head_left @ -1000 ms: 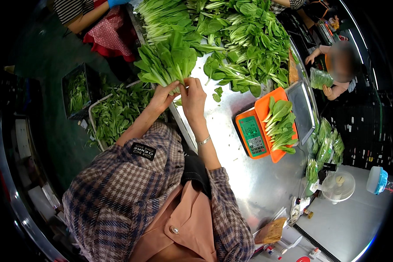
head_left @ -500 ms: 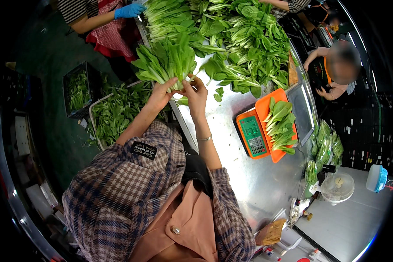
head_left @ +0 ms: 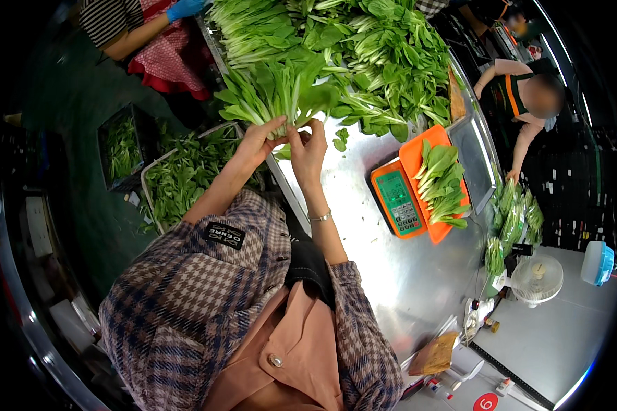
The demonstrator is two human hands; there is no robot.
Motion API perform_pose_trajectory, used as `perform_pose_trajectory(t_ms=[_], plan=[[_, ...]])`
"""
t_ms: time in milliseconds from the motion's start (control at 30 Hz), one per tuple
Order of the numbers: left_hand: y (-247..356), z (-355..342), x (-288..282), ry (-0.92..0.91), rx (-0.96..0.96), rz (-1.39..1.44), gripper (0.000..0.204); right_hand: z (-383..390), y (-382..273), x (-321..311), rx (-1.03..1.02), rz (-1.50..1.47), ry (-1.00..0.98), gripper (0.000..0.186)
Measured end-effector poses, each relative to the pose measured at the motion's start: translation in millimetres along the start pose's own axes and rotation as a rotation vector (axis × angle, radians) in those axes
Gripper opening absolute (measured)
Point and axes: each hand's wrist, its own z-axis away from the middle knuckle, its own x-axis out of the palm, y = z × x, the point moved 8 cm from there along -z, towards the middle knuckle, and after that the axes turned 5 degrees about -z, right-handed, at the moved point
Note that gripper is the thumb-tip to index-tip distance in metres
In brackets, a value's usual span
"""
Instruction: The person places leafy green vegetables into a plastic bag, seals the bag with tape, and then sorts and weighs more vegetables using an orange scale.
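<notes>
My left hand (head_left: 259, 140) is closed round the stem ends of a bunch of leafy greens (head_left: 267, 89), its leaves fanned upward and away from me. Close beside it, my right hand (head_left: 308, 147) pinches at the base of the same bunch, thumb and fingers together on a stem. One broad leaf (head_left: 319, 98) on the bunch's right side is smeared by motion. Both hands are above the near left edge of the metal table (head_left: 384, 288). A large heap of greens (head_left: 391, 68) covers the table's far part.
An orange scale (head_left: 399, 198) stands right of my hands; greens (head_left: 440, 181) lie in its orange tray. At left are a crate (head_left: 146, 185) and a dark crate (head_left: 136, 109) of greens. A co-worker's blue glove (head_left: 184, 9) shows far left. Another person (head_left: 521, 96) reaches toward bagged greens (head_left: 513, 216).
The bunch has tilted slightly right, and a leaf on its right has swung outward. My hands stay together at the stems. The person at right has extended an arm to the bagged greens.
</notes>
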Motion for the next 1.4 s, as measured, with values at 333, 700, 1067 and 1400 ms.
perform_pose_trajectory(t_ms=[333,700,1067,1400], plan=[[-7,-5,24,-0.05,-0.059,-0.156,0.021,4,-3,-28,0.063,0.156,0.003,0.016],[36,-26,6,0.092,0.077,0.425,0.04,44,43,-34,0.443,-0.294,-0.028,0.023],[113,29,-42,0.135,0.475,0.102,0.041,20,76,3,-0.045,0.678,-0.383,0.016],[102,55,-73,0.251,0.479,0.07,0.038,-73,98,-32,0.075,1.124,-0.083,0.059]])
